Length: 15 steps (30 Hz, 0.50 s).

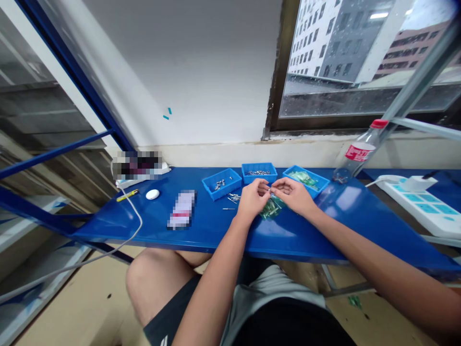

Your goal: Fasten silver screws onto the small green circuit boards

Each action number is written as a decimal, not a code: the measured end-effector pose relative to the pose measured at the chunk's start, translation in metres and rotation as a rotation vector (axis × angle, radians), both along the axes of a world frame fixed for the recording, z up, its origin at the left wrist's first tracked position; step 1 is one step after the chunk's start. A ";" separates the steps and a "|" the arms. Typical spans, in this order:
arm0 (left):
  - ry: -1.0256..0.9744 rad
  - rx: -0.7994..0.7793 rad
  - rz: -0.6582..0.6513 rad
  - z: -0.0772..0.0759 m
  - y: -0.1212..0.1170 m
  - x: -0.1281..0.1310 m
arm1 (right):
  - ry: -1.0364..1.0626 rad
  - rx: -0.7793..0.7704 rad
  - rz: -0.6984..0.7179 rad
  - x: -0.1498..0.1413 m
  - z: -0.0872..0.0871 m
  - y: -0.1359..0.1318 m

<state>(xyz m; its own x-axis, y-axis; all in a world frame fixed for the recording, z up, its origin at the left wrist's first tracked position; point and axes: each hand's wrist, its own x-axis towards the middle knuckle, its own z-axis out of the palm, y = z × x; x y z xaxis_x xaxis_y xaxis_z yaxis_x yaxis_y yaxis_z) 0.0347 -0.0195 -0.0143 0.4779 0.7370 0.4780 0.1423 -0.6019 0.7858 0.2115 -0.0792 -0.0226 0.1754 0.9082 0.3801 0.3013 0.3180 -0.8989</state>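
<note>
I see the left hand [255, 196] and right hand [292, 193] meeting, fingers pinching a tiny pale piece [270, 191] between them. It sits above green transparent pieces [271, 207] on the glossy blue bench [306, 240], before three blue plastic trays [259, 179].

On the table [317, 242], loose packets [271, 210] lie just beneath and between the person's left hand [254, 198] and right hand [292, 194]. Past the left hand sits the middle bin [258, 180], pins [257, 173] inside; left of it, the left bin [226, 191] holds fittings [219, 184]. Beyond the right hand is the right bin [322, 185], with packets inside. Scattered pins [234, 198], then a phone [182, 207], lie left of the left hand; a bottle [360, 151] stands right of the right hand.
</note>
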 end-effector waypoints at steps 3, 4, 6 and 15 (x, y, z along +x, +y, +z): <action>-0.032 0.012 0.008 -0.001 0.001 0.000 | -0.018 -0.016 -0.005 0.001 -0.002 0.001; -0.042 0.018 0.013 -0.001 0.002 0.000 | -0.036 -0.020 -0.005 0.001 -0.003 0.002; -0.053 0.034 0.027 -0.001 0.002 -0.001 | -0.054 -0.029 0.003 0.001 -0.003 0.002; 0.005 0.129 0.103 0.006 -0.001 -0.005 | -0.138 -0.085 0.071 -0.001 0.015 0.014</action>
